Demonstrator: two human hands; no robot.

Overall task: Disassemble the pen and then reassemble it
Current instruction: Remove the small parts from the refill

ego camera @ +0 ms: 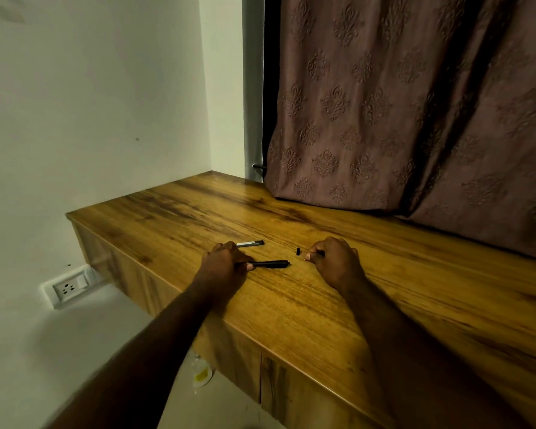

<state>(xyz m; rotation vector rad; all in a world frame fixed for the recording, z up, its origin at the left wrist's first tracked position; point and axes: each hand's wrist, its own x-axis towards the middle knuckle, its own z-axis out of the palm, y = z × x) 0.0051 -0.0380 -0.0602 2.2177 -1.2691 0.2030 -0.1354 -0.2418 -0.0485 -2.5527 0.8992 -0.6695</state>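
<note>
A white wall socket (70, 287) is sitting low at the far left, beside the wooden table (384, 274). The left hand (225, 266) is resting on the table, its fingers curling round one end of the black pen barrel (271, 264), which is lying flat and pointing right, with a slim silvery refill (250, 243) lying just behind. A small black piece (298, 251) is lying just beside the right hand (334, 261), whose fingers are curling tightly inward; whether they are pinching anything cannot be told

text: none legible | brands, numbers: none legible | pen barrel (270, 264): any print too small to read
</note>
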